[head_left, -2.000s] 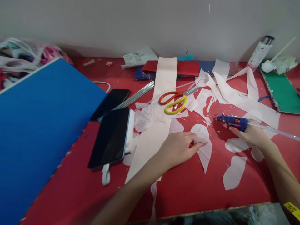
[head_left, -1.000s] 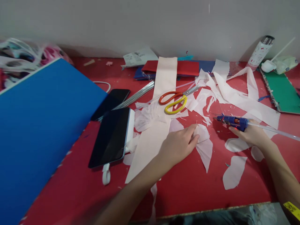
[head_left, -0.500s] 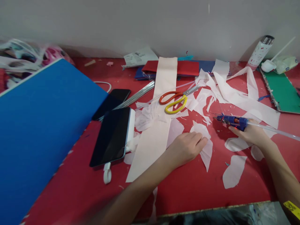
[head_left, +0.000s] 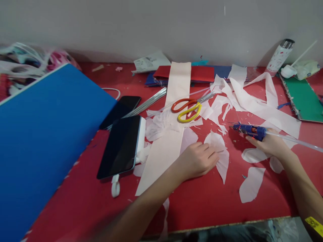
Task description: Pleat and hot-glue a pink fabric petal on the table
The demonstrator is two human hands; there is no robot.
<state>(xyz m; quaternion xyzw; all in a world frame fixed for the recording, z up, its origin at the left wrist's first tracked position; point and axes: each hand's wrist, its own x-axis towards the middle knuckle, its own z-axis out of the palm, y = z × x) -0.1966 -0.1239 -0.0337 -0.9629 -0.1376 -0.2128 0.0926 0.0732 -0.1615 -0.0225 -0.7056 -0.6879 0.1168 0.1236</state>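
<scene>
My right hand point(head_left: 275, 143) grips a blue glue gun point(head_left: 252, 130), its nozzle pointing left and a clear glue stick point(head_left: 297, 140) trailing behind. My left hand point(head_left: 200, 159) is closed, the fingers curled together at the left edge of some pale pink paper petals point(head_left: 222, 161); whatever lies between the fingertips is hidden. More cut petals point(head_left: 252, 185) lie below and around the right hand. Red-and-yellow-handled scissors point(head_left: 190, 109) rest across a long pale paper strip point(head_left: 164, 148), above my left hand.
Left of the strip are a tablet point(head_left: 119, 148), a phone point(head_left: 126, 104) and a bundle of wires point(head_left: 148, 102). A large blue board point(head_left: 55, 134) covers the left side. Paper scraps point(head_left: 254, 101), a white bottle point(head_left: 280, 57) and a green board point(head_left: 305, 99) sit toward the back right.
My left hand has drawn slightly left, uncovering more of the petals. The glue gun and right hand stay almost where they were.
</scene>
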